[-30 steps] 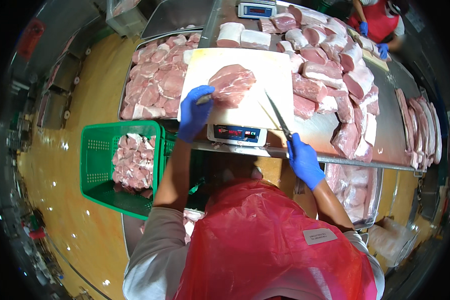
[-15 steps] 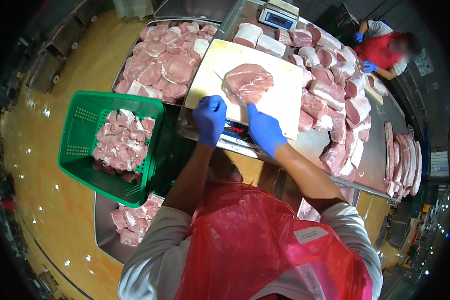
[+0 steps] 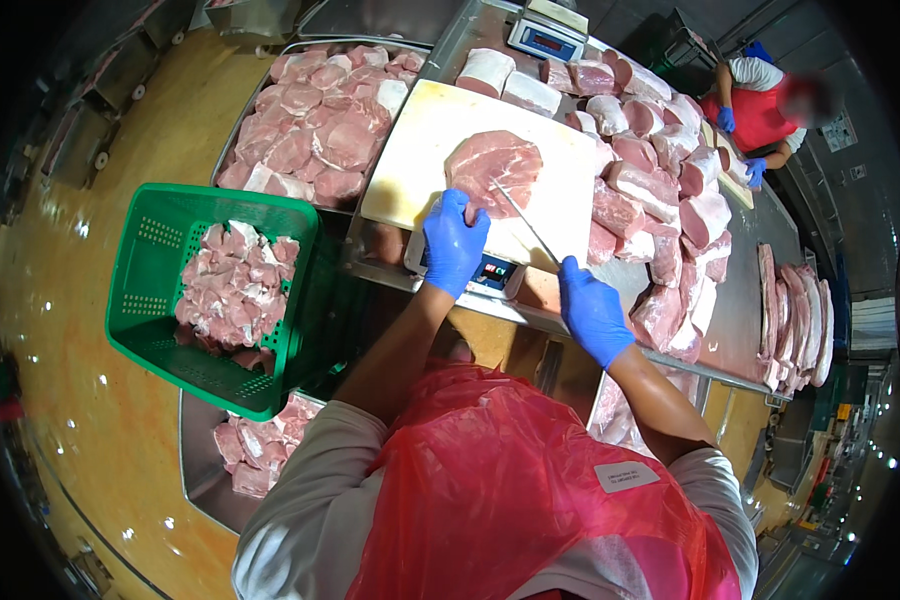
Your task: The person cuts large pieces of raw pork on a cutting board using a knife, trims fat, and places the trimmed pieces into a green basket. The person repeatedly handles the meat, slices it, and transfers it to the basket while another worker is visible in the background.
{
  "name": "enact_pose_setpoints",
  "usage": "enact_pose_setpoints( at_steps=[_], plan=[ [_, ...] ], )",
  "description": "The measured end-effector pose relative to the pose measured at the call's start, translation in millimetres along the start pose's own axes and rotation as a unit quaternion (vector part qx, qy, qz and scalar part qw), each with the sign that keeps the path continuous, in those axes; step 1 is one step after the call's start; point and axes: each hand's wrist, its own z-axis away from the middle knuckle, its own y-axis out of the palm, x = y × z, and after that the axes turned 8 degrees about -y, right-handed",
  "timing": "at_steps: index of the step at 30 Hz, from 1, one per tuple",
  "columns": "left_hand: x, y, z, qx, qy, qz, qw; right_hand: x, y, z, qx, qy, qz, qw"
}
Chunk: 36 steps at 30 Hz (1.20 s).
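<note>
A round slab of raw meat (image 3: 500,163) lies on the white cutting board (image 3: 415,150). My left hand (image 3: 455,245), in a blue glove, is closed at the slab's lower left edge, with its fingertips pinching the meat there. My right hand (image 3: 597,312), gloved the same way, is wrapped round the handle of a knife (image 3: 533,228) just past the board's lower right edge. The thin blade points up and left, its tip over the middle of the slab. The handle is mostly hidden in my fist.
Left of the board stands a tray of meat slices (image 3: 320,130). A green basket (image 3: 135,340) holds trimmings. Meat blocks (image 3: 650,185) crowd the steel table (image 3: 745,290) on the right. A weighing scale (image 3: 548,38) stands behind; a co-worker (image 3: 755,105) works at far right.
My left hand has moved right and up onto the slab's edge. My right hand has gone right and down with the knife, drawing the blade from the slab's left side to its middle.
</note>
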Motion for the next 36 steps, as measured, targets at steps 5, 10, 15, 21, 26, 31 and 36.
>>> enact_pose_setpoints(
  at_steps=[5, 10, 15, 21, 26, 31, 36],
  plan=[
    [34, 13, -4, 0.013, -0.149, 0.251, 0.956, 22, -10, -19, 0.072, -0.008, 0.005, 0.997],
    [26, 3, -3, 0.020, -0.093, 0.154, 0.983, 57, -11, -83, 0.069, -0.018, -0.052, 0.996],
    [31, -1, -16, 0.045, -0.105, 0.180, 0.977, 72, 4, -126, 0.047, -0.016, -0.062, 0.997],
    [22, -15, -18, 0.058, -0.089, 0.142, 0.984, 22, 6, -41, 0.147, -0.012, -0.029, 0.989],
    [59, -62, -36, -0.015, 0.065, 0.046, 0.997, -29, -45, 28, 0.234, -0.027, 0.058, 0.970],
    [46, -63, -24, 0.006, 0.070, 0.070, 0.995, 1, -40, 13, 0.142, -0.007, 0.013, 0.990],
    [40, -67, -27, 0.058, -0.023, 0.046, 0.997, 64, -5, -79, 0.043, -0.029, -0.085, 0.995]
  ],
)
